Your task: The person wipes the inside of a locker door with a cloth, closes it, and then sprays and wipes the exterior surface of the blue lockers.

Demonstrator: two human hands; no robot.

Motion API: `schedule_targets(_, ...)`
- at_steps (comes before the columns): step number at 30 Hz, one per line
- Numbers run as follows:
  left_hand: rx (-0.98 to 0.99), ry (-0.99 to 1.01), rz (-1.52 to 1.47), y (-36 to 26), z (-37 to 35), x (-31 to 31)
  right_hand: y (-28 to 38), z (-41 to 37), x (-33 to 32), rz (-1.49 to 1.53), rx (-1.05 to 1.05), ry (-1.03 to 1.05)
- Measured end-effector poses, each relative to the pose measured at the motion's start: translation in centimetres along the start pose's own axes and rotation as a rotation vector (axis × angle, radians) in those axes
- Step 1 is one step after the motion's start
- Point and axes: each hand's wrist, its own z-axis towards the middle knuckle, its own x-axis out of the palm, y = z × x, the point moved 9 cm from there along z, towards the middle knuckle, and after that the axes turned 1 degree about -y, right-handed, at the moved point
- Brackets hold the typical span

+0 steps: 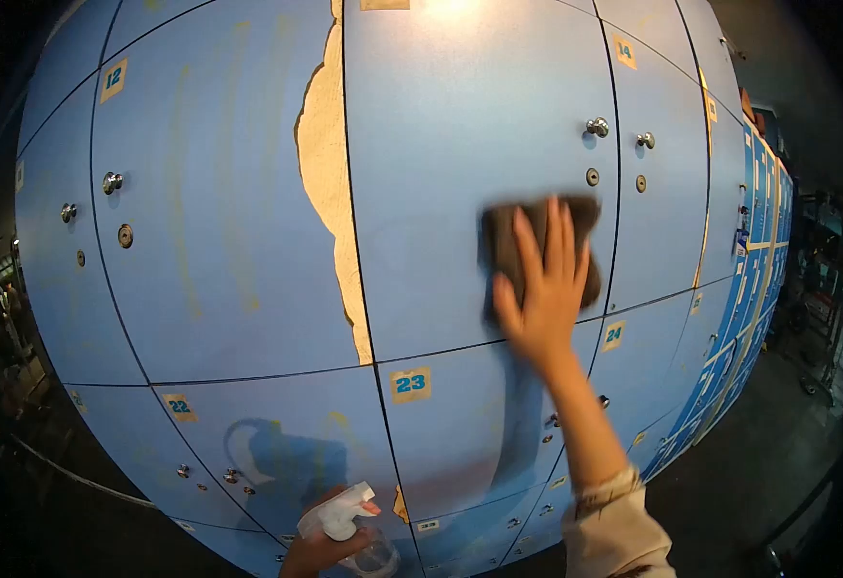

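My right hand (548,289) presses a dark brown cloth (510,236) flat against a blue locker door (440,173), its fingers stretched over the cloth. The cloth is a little blurred and lies below that door's keyhole and round knob (596,127). Low in the view, my left hand (317,554) is wrapped round a clear spray bottle (375,557) with a white trigger head and a pinkish nozzle. The bottle's lower part is cut off by the frame. Just above it is locker door 22 (277,453), with a shadow cast on it.
Blue locker doors with number labels and metal knobs fill the view. Bare tan board (323,144) shows where a door's surface has peeled. Yellowish streaks (233,173) mark door 12. More blue lockers (758,241) and a metal cart (826,328) stand at right.
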Motion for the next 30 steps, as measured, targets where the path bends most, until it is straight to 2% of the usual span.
schedule_targets(2, 0.082, 0.021, 0.088, -0.6, 0.3, 0.1, 0.2, -7.8, 0.2, -0.015, 0.040, 0.108)
schedule_targets(4, 0.046, 0.023, 0.021, -0.1, 0.6, 0.1, -0.5, -14.8, 0.9, -0.003, 0.068, 0.169)
schedule_targets(6, 0.046, 0.036, 0.018, 0.2, 0.7, 0.3, -0.4, -15.0, 0.6, -0.003, 0.082, 0.199)
schedule_targets(8, 0.094, 0.062, 0.081, 0.1, 1.0, 0.7, 0.0, -11.2, 0.2, 0.020, 0.066, 0.173)
schedule_targets(11, 0.026, -0.049, -0.039, 2.3, 0.6, 0.0, 0.1, -1.7, 0.1, 0.041, -0.017, 0.076)
schedule_targets(14, -0.050, -0.056, 0.027, 4.8, 0.7, -0.3, -0.9, 9.4, 0.4, 0.031, -0.126, -0.166)
schedule_targets(17, -0.075, 0.026, -0.044, 5.0, 1.5, 0.8, -2.3, 18.9, 1.4, -0.057, -0.171, -0.364)
schedule_targets(19, -0.089, 0.003, -0.145, 3.7, 1.6, 1.6, -3.4, 24.0, 2.4, -0.121, -0.019, -0.131)
schedule_targets(21, -0.087, -0.015, -0.190, 2.7, 1.5, 2.0, -3.5, 26.1, 2.4, -0.160, 0.036, -0.092)
schedule_targets(25, -0.047, -0.036, -0.196, 2.4, 1.1, 2.0, -1.7, 23.3, 2.7, -0.088, -0.055, -0.173)
schedule_targets(27, -0.060, -0.047, -0.216, 2.4, 0.9, 2.0, 1.4, 17.3, 2.3, -0.009, -0.275, -0.310)
schedule_targets(30, -0.084, -0.025, -0.224, 2.3, 0.8, 2.1, 5.8, 6.9, 2.1, 0.051, -0.248, -0.011)
